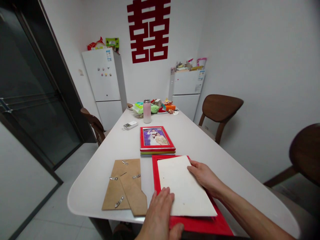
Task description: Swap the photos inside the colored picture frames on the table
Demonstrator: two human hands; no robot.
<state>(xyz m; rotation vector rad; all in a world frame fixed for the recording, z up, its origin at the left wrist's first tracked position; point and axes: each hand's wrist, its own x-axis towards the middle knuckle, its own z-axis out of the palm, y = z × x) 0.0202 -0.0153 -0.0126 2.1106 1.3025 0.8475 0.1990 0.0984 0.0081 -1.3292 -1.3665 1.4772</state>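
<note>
A red picture frame lies face down on the white table in front of me. A blank white sheet rests in the frame's opening. My left hand lies flat on the sheet's near left corner and the frame's lower edge, fingers stretched out. My right hand rests flat on the sheet's right edge. A brown cardboard frame backing with metal clips and a folded stand lies left of the frame, untouched.
A stack of red frames with a photo on top sits just beyond. Farther back stand a pink bottle, a small white device and colourful clutter. Wooden chairs flank the table; two white fridges stand at the wall.
</note>
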